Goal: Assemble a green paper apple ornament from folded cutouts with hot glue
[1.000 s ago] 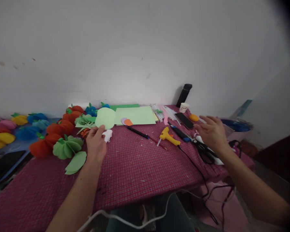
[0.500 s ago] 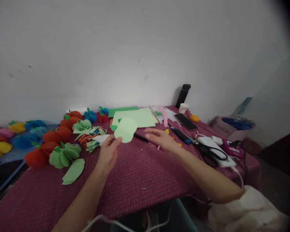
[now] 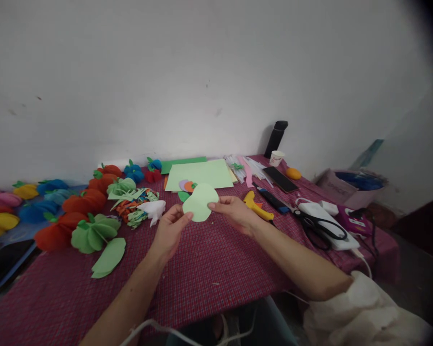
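Note:
A light green paper cutout with a rounded, pumpkin-like outline is held up above the table. My left hand pinches its lower left edge between thumb and fingers. At its right edge my right hand grips it too, thumb in front. Just behind the cutout lie small purple and orange paper rounds and a green paper leaf. A crumpled white tissue rests left of it. Right of my right hand lies a yellow-handled glue gun.
Several folded paper pumpkins crowd the left, beside paper scraps and folded green pieces. Green sheets lie at the back. Rightward are a cutter, scissors, phone, paper cup, black bottle and power strip.
My right hand has come leftward and closed on the cutout's right edge. The cutout has moved slightly right and down, and the glue gun is now uncovered.

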`<state>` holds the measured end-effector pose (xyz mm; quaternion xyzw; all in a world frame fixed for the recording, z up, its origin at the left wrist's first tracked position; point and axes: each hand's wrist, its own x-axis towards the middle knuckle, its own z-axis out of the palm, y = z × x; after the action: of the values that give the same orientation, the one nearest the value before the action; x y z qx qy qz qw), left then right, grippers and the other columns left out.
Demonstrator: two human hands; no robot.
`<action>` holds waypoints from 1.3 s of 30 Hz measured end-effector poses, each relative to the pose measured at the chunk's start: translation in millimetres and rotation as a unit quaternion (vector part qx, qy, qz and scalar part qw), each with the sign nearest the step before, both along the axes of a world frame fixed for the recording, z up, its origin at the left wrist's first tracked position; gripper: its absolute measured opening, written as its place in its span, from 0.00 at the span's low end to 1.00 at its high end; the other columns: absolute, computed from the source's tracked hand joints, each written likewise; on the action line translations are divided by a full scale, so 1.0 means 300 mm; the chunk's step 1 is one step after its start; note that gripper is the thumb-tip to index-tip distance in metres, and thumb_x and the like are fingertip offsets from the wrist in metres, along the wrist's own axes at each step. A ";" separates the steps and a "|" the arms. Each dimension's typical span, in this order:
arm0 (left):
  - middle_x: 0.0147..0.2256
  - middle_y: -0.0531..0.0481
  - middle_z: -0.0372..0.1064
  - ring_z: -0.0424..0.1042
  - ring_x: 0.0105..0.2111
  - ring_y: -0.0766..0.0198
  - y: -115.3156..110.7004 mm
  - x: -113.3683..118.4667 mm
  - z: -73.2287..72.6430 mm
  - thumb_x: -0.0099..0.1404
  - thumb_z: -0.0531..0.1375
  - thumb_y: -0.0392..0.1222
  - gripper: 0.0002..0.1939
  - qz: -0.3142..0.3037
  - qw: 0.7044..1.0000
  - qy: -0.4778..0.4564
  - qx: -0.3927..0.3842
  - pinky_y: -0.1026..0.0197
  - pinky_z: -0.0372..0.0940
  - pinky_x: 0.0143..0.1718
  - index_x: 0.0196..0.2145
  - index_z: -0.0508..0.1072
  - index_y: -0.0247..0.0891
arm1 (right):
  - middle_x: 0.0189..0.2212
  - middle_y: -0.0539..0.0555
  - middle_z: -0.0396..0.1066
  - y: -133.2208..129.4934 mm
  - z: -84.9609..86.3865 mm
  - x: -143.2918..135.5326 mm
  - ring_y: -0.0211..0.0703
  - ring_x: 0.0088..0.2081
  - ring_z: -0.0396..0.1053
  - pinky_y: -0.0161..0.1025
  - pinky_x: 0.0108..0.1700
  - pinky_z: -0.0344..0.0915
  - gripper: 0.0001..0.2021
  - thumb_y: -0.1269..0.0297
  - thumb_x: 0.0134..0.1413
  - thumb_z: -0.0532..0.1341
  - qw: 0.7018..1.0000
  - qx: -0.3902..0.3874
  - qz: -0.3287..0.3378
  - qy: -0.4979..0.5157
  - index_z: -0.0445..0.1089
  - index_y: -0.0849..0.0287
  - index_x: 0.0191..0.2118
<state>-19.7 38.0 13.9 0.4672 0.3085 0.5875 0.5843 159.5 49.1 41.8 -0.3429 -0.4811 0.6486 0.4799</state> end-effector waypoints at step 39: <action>0.24 0.53 0.69 0.65 0.24 0.68 -0.008 0.025 -0.027 0.50 0.64 0.44 0.13 0.000 0.990 0.118 -0.072 0.66 0.60 0.27 0.30 0.72 0.32 | 0.30 0.50 0.72 -0.021 0.001 -0.004 0.37 0.30 0.65 0.36 0.35 0.59 0.10 0.58 0.39 0.65 0.996 0.011 0.012 -0.090 0.73 0.59 0.28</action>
<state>-12.2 35.5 5.7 0.4898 0.4164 0.5048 0.5760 158.4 42.8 42.1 -0.3889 -0.5339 0.6151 0.4306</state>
